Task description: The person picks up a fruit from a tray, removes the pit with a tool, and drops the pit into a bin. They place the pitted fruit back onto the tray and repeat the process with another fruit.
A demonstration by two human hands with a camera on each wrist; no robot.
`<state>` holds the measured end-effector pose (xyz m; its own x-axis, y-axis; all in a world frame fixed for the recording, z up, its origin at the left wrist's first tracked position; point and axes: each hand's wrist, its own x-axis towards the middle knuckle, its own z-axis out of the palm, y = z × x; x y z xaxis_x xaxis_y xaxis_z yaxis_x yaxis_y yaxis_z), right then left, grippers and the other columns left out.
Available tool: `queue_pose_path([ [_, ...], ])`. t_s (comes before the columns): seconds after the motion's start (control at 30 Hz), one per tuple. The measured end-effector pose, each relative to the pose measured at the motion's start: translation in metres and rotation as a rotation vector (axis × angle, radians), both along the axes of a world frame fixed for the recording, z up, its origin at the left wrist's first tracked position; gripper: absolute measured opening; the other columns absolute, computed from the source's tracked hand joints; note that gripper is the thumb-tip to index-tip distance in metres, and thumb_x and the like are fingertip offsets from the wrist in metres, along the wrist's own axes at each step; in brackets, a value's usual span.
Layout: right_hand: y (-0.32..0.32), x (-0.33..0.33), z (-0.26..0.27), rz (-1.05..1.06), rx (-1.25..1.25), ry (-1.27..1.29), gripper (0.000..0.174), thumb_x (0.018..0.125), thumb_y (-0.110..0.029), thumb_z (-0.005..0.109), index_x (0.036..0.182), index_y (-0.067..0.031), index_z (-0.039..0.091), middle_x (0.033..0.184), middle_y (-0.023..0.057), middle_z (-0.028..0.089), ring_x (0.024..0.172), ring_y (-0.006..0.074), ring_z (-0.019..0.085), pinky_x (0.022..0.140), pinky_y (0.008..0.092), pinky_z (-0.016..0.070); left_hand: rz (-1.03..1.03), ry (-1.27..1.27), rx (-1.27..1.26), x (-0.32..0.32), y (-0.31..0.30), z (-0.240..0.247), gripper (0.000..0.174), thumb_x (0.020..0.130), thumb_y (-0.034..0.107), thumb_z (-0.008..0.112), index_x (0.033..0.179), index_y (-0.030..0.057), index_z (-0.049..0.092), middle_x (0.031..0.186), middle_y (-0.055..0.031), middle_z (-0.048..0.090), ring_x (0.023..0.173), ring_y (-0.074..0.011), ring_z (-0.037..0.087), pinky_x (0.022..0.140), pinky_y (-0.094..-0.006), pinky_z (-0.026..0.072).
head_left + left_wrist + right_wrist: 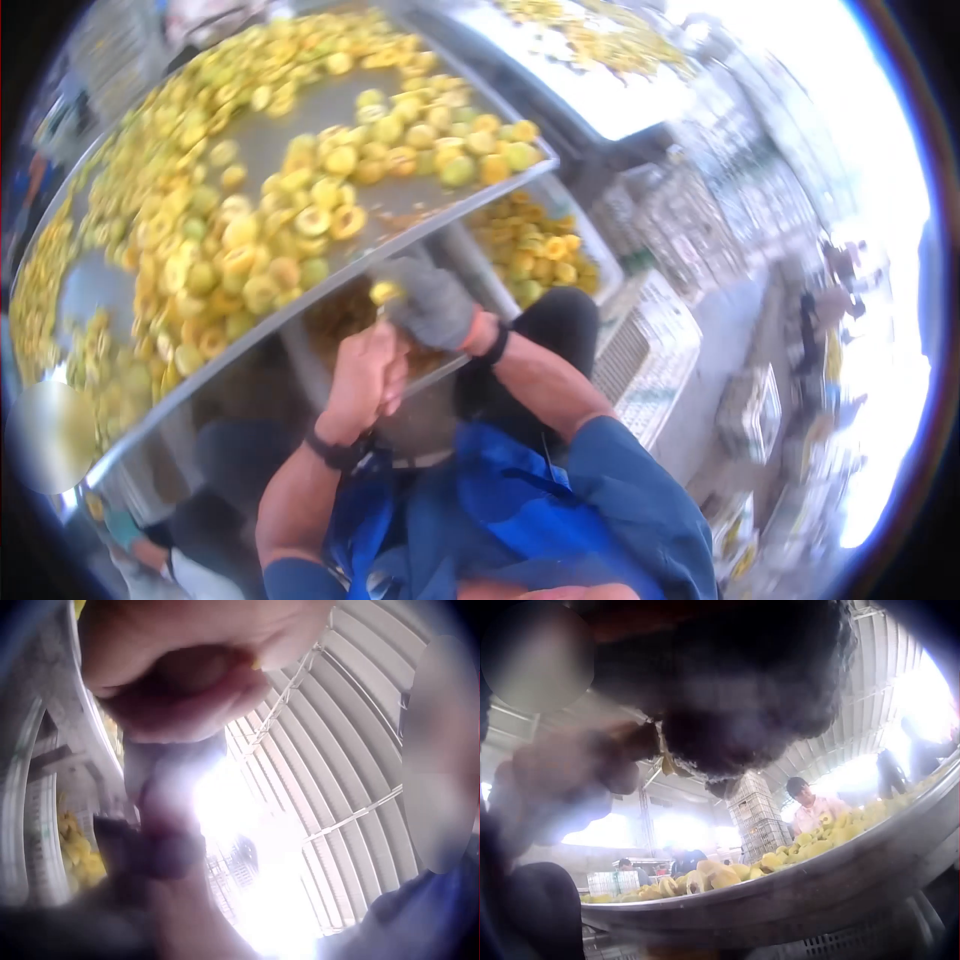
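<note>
A: At the right, holding what?

B: Clamps the right grip (pixel 435 300), in its grey knitted glove, on a small, round, yellow piece of fruit (pixel 383 292). Shows that piece at the glove's fingertips, toward nine o'clock of it and toward twelve o'clock of the other hand.

A: And on the left?

B: Bends the bare fingers of the left grip (pixel 365 378) inward, just beside the glove, toward seven or eight o'clock from it. Cannot tell about anything held inside; too blurred in both wrist views. Wears a black band (pixel 493 343) on the gloved arm's wrist.

A: Near what else?

B: Toward ten and eleven o'clock of the hands, a broad, grey metal surface (pixel 335 98), heaped with round, cut, yellow-and-green fruit (pixel 245 255). At two o'clock, a pale tub (pixel 597 243) of more yellow fruit. At three o'clock, a white, slotted plastic crate (pixel 648 365). At five o'clock, bright blue cloth (pixel 500 470) on the body.

A: Farther off?

B: In the right wrist view, toward four o'clock, a person in a pale pink shirt (pixel 810 817), beyond the heap. At nine o'clock of that shirt, a tall stack of pale, openwork crates (pixel 756 810).
</note>
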<state>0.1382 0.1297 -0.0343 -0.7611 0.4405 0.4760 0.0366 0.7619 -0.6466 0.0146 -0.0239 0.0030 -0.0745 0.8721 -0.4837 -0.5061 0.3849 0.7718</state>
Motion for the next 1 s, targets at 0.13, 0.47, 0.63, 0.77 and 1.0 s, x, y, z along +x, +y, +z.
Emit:
queue_pose_path([
  [0.13, -0.005, -0.007, -0.002, 0.015, -0.086, 0.051, 0.046, 0.095, -0.013, 0.068, 0.139, -0.0058, 0.060, 0.126, 0.0176, 0.068, 0.112, 0.0363, 0.067, 0.096, 0.0427, 0.0533, 0.044, -0.212, 0.030, 0.009, 0.002, 0.001, 0.044, 0.110, 0.045, 0.048, 0.093, 0.0044, 0.052, 0.061, 0.0018, 0.041, 0.041, -0.0073, 0.036, 0.034, -0.0255, 0.0336],
  [0.47, 0.015, 0.006, 0.010, 0.311, -0.647, 0.022, 0.037, 0.103, -0.021, 0.064, 0.134, -0.0012, 0.065, 0.129, 0.0114, 0.069, 0.114, 0.0216, 0.065, 0.099, 0.0369, 0.0520, -0.187, -0.289, 0.047, -0.012, 0.000, 0.009, 0.045, 0.108, 0.045, 0.051, 0.097, 0.0024, 0.055, 0.061, 0.0023, 0.041, 0.040, -0.0060, 0.036, 0.034, -0.0237, 0.0325],
  [0.63, 0.008, 0.013, 0.015, 0.401, -0.921, 0.097, 0.042, 0.104, -0.018, 0.063, 0.142, -0.0011, 0.059, 0.122, 0.0092, 0.070, 0.110, 0.0157, 0.064, 0.095, 0.0309, 0.0523, -0.273, -0.464, 0.091, -0.020, -0.003, -0.001, 0.044, 0.108, 0.045, 0.053, 0.098, 0.0021, 0.057, 0.061, 0.0034, 0.045, 0.039, -0.0049, 0.038, 0.033, -0.0225, 0.0310],
  [0.77, 0.008, 0.017, 0.028, 0.317, -0.750, 0.019, 0.058, 0.100, -0.010, 0.066, 0.154, -0.0011, 0.046, 0.128, 0.0110, 0.068, 0.114, 0.0169, 0.064, 0.098, 0.0307, 0.0513, -0.098, -0.327, 0.032, -0.022, 0.000, 0.003, 0.042, 0.109, 0.041, 0.051, 0.103, 0.0003, 0.059, 0.060, 0.0015, 0.047, 0.040, -0.0071, 0.040, 0.037, -0.0228, 0.0357],
  [1.0, 0.005, 0.014, 0.028, 0.164, -0.153, -0.012, 0.062, 0.097, -0.003, 0.067, 0.155, -0.0017, 0.045, 0.142, 0.0131, 0.063, 0.125, 0.0223, 0.062, 0.106, 0.0324, 0.0479, -0.112, 0.247, 0.089, -0.021, 0.000, 0.005, 0.039, 0.113, 0.033, 0.044, 0.103, -0.0007, 0.059, 0.061, -0.0001, 0.046, 0.042, -0.0075, 0.038, 0.041, -0.0238, 0.0372],
])
